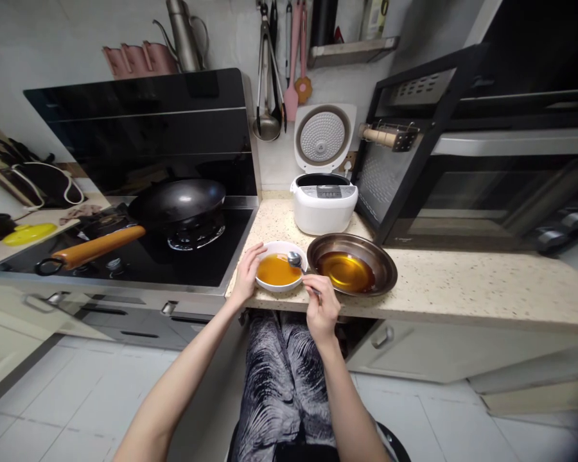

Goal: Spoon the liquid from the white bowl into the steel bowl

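A white bowl (278, 288) of amber liquid sits near the front edge of the counter. My left hand (248, 272) grips its left rim, thumb and fingers curled against the side. Between the closed fingers of my right hand (324, 307) is the handle of a metal spoon (294, 259), whose head is over the right part of the white bowl. Whether the spoon touches the liquid, I cannot tell. Close on the right stands a wide dark metal basin (389, 277), with more amber liquid in its bottom.
Behind the bowls is a white rice cooker (325, 215) with its lid raised. On the left a black wok (178, 202) rests on the stove, its wooden handle pointing toward me. A black rack (390, 160) and an oven (491, 199) stand at right. Utensils (266, 126) hang on the wall.
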The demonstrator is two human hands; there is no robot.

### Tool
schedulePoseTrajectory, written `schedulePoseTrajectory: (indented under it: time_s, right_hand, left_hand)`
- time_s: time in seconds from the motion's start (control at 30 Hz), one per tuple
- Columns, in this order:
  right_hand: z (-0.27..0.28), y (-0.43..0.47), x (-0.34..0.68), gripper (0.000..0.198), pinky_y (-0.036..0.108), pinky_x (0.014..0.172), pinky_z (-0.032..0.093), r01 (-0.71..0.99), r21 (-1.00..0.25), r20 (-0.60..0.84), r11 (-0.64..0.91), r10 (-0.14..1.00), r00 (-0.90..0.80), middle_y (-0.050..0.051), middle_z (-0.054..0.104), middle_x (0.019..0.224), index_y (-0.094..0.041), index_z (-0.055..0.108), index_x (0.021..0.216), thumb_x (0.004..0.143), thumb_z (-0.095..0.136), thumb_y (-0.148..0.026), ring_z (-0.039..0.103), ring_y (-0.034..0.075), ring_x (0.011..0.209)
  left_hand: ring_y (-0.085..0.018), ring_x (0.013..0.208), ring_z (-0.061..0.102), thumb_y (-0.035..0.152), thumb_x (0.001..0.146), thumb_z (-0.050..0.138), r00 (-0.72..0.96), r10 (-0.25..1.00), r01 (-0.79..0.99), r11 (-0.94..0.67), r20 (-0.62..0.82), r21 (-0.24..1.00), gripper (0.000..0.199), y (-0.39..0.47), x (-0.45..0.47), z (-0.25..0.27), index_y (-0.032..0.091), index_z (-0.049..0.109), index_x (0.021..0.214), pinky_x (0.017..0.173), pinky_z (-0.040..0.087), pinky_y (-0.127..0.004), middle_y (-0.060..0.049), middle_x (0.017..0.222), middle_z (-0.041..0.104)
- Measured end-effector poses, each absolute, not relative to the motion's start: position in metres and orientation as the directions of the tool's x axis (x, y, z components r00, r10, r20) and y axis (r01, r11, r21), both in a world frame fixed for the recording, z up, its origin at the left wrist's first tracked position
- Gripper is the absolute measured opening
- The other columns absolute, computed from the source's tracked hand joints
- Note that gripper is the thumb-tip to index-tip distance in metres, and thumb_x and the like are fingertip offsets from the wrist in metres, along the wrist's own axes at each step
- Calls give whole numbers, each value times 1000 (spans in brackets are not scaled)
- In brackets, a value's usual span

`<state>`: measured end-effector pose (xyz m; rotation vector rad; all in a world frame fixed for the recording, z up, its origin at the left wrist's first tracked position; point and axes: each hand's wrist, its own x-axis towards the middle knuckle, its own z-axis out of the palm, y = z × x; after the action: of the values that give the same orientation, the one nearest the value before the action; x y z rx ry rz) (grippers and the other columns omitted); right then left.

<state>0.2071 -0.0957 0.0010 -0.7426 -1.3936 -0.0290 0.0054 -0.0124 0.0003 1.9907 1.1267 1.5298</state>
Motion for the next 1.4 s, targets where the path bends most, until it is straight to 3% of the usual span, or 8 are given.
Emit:
schedulePoseTrajectory:
  time_s: [0.27,0.8,1.0,1.4]
  right_hand:
    - [-6,-85,198,17,36,82,58,488,-464,876,739,466,128,7,73,95,-22,68,104,100,53,-13,68,19,91]
    - [-13,-88,193,16,33,85,56,285,-722,692,631,644,327,5,72,94,-22,67,97,102,53,-26,69,18,90]
    - [-15,-91,185,15,31,80,57,166,-737,653,656,625,429,4,72,92,-20,66,95,101,55,-26,69,16,85]
    - [-8,-100,192,13,30,79,56,176,-711,666,681,570,482,4,71,92,-20,66,95,101,55,-23,67,15,83]
  left_hand:
    - [-29,140,54,35,104,41,88,779,361,-605,620,709,39,-13,6,1,19,70,125,124,35,-51,-13,145,62]
    - [-28,139,55,34,103,41,77,776,364,-607,627,706,40,-10,6,-3,18,70,124,123,36,-51,-13,144,63]
    - [-29,139,55,37,103,41,82,781,363,-602,619,711,41,-11,6,-2,18,71,124,124,35,-52,-13,144,62]
    - [-29,139,55,37,103,41,86,789,373,-592,608,715,41,-14,6,1,18,71,124,124,35,-52,-13,145,62]
